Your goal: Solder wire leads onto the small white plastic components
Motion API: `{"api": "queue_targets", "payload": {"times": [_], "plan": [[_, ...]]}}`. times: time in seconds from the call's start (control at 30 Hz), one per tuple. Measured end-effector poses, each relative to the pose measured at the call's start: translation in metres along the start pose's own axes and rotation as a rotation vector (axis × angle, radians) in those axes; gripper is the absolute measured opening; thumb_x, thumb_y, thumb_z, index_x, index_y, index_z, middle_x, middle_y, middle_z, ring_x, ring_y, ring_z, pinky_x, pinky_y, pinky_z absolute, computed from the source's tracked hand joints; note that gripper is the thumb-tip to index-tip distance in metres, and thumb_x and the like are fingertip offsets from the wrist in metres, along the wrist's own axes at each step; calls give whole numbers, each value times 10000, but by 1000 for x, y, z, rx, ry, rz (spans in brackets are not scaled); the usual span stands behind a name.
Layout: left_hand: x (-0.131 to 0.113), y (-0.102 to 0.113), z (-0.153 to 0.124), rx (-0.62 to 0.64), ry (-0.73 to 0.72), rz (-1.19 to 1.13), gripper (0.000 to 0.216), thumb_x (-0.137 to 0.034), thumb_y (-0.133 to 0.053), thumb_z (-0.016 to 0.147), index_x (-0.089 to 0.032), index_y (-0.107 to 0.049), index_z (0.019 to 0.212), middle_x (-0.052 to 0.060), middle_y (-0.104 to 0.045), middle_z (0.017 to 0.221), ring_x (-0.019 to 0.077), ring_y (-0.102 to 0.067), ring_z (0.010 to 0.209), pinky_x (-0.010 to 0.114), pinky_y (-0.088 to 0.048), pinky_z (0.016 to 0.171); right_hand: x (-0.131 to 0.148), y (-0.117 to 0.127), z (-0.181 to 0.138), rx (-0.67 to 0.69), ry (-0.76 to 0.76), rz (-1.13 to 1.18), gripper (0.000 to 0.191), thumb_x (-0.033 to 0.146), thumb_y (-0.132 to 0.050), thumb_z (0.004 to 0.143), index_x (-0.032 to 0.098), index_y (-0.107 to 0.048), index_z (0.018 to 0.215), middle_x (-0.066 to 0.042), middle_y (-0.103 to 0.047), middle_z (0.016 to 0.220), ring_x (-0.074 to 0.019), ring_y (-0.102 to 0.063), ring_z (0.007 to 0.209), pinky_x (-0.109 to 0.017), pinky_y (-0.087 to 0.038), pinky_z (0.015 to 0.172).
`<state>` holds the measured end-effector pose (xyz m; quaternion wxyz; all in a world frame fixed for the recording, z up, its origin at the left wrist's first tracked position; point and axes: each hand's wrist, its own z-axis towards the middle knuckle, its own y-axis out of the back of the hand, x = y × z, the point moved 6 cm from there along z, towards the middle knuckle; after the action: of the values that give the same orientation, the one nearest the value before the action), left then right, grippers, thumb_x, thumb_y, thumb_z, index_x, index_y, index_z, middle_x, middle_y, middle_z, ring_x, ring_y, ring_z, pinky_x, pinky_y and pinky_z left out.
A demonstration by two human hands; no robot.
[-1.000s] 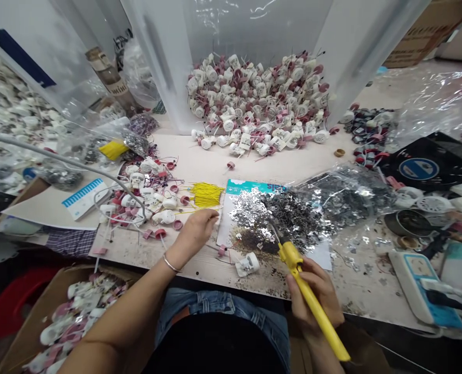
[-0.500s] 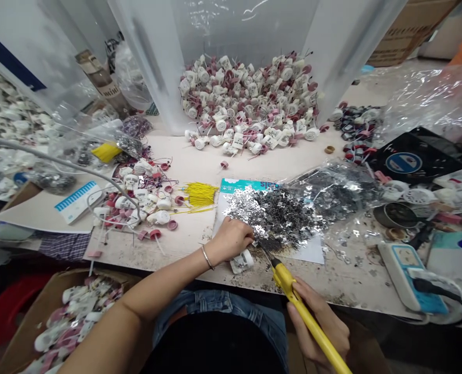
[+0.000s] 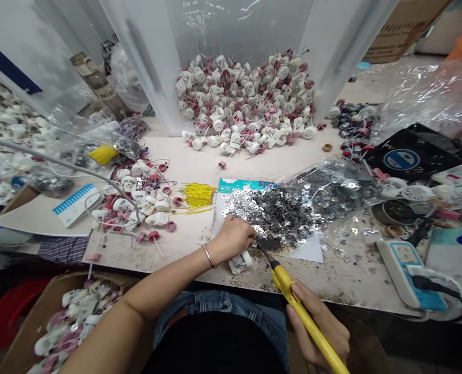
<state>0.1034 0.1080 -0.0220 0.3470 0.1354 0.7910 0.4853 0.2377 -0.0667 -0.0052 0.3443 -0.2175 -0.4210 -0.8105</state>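
Note:
My left hand (image 3: 231,240) rests on the table edge with its fingers curled over a small white plastic part (image 3: 241,262), at the near edge of a heap of shiny metal bits (image 3: 277,210). What the fingertips pinch is hidden. My right hand (image 3: 320,327) grips a yellow-handled soldering iron (image 3: 301,310). Its dark tip (image 3: 262,252) points up-left and ends just right of my left hand, beside the white part.
A large pile of white and pink parts (image 3: 246,104) spills from a clear bin at the back. More such parts (image 3: 141,195) and yellow wires (image 3: 198,195) lie left. A cardboard box (image 3: 65,322) of parts sits lower left. A power strip (image 3: 404,270) lies right.
My left hand moved right from the yellow wires to the white part by the metal heap. The soldering iron dropped lower and nearer, its tip now close to my left hand.

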Motion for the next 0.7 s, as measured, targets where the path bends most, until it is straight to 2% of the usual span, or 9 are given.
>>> {"api": "queue_targets", "payload": {"times": [0.2,0.7], "plan": [[-2,-1,-3,-6,45,31,189,-177,-515,847,-163,-677,751,72,-719,840,236,-647,840,370,-367,812,5,-2,6,64,51,-27,507,20,-587,778,150,-557,1267,-104,-657,1155,-230,-664,1026,-345,-607,817],[-3,-1,-4,1,84,49,193,-150,-506,824,-171,-665,717,69,-724,816,231,-661,797,362,-424,793,6,-1,12,110,95,-23,540,10,-568,779,164,-535,1295,-109,-647,1172,-222,-658,1038,-337,-606,821]]}}
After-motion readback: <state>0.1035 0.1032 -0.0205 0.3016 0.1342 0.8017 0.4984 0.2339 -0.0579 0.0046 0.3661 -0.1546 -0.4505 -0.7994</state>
